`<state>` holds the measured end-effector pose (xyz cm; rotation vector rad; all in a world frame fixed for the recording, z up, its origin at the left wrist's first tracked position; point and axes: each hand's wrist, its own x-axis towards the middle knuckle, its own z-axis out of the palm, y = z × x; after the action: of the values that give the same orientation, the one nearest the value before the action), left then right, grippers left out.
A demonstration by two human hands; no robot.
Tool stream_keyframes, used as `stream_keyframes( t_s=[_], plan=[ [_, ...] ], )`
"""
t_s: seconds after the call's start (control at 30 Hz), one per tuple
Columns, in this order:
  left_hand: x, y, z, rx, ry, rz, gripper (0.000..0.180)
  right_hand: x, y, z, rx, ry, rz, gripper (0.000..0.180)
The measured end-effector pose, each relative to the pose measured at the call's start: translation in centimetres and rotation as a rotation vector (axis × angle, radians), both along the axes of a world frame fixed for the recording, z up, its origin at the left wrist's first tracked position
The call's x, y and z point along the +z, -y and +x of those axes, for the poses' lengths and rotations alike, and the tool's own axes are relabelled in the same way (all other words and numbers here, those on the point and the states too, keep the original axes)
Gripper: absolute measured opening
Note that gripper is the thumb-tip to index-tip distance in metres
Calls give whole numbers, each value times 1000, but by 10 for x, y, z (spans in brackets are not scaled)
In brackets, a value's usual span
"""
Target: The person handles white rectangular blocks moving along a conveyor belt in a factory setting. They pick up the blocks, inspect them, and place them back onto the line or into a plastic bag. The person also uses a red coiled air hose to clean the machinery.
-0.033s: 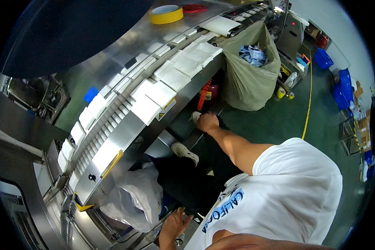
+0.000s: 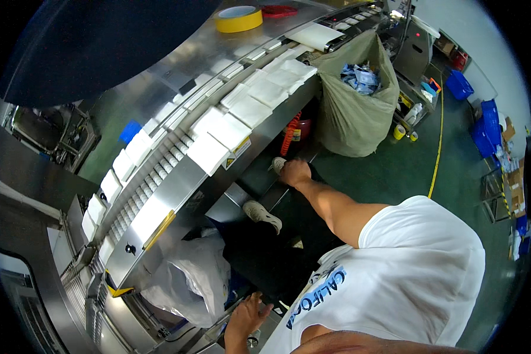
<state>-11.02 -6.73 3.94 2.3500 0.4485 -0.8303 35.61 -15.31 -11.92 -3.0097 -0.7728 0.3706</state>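
My left hand point(image 2: 249, 314) is low in the view, beside a metal edge, with its fingers apart and nothing seen in it. Next to it hangs a translucent white plastic bag point(image 2: 186, 283) under the end of the conveyor. My right hand point(image 2: 295, 172) is lowered near my knee, above a light shoe point(image 2: 278, 165); its fingers are mostly hidden. Flat white packets point(image 2: 227, 130) lie overlapping along the near ledge of the roller conveyor point(image 2: 150, 184). More white packets point(image 2: 124, 167) stand in a row along its far side. Neither hand touches them.
A large grey-green sack point(image 2: 354, 124) with blue and white scraps stands at the conveyor's right. Yellow tape point(image 2: 238, 19) lies on the metal table point(image 2: 177, 59). Under the ledge hangs a red coiled hose point(image 2: 290, 133). Blue bins point(image 2: 485, 128) line the right wall.
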Motion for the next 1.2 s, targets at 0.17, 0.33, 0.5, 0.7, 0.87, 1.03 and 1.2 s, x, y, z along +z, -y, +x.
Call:
stream_keyframes(
  t_s=[0.17, 0.33, 0.5, 0.7, 0.87, 1.03, 1.2],
  plan=[
    [2, -1, -1, 53, 32, -54, 64, 6, 0, -1, 47, 46, 5, 39],
    [5, -1, -1, 63, 41, -50, 62, 5, -3, 0, -27, 25, 41, 41],
    [-3, -12, 2, -48, 91, -5, 66, 4, 4, 2, -83, -46, -84, 35],
    [-7, 0, -11, 9, 174, -11, 61, -10, -4, 1, 50, 134, -27, 40],
    [-7, 1, -6, 38, 94, -65, 62, -15, -5, 4, 60, 167, -4, 40],
    [-4, 0, -4, 41, 56, -61, 63, -12, -3, 3, 65, 154, -2, 41],
    [-3, -2, -4, 91, 125, -100, 61, -3, -6, 2, 22, 56, -14, 44]
  ],
)
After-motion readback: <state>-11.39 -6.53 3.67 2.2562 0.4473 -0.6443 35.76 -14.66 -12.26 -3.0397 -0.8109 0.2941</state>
